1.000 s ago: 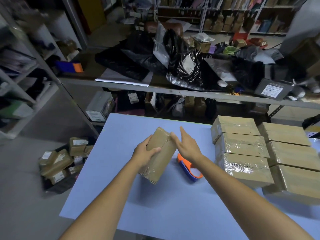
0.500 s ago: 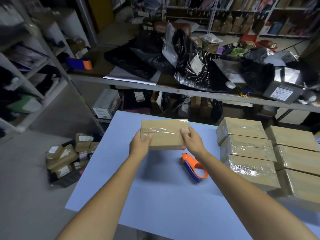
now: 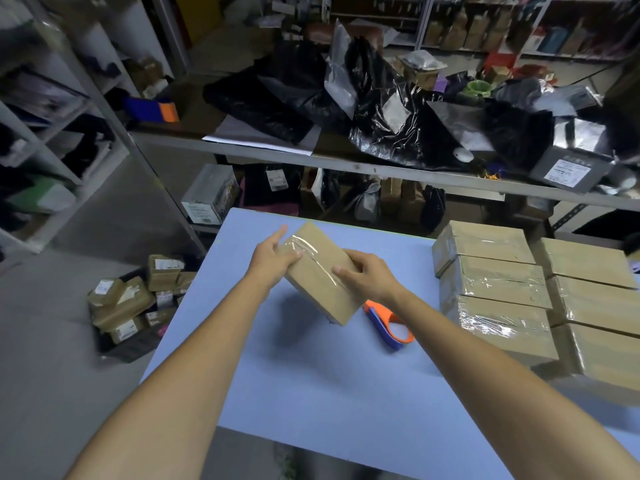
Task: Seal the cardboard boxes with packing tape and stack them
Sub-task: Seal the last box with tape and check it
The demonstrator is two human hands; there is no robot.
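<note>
One tilted brown cardboard box (image 3: 320, 268) hung above the blue tabletop (image 3: 311, 393), fingers of left hand (image 3: 273, 261) and right hand (image 3: 372, 277) clasped round it; one orange-and-blue tape dispenser (image 3: 388, 323) and six sealed cardboard boxes (image 3: 498, 282) rested there.

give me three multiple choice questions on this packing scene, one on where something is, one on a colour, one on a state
1. Where is the tape dispenser?
A on the floor
B on the blue table, just right of the cardboard box
C on the far shelf

2. What colours is the tape dispenser?
A green and white
B all black
C orange and blue

3. What state is the cardboard box in?
A raised off the table and tilted, held by the left hand and right hand
B lying flat on the table
C open with its flaps up

Answers: 1 B, it lies on the table surface beside the box; 2 C, an orange frame with a blue part; 3 A, both hands hold it and its shadow falls on the table below.
</note>
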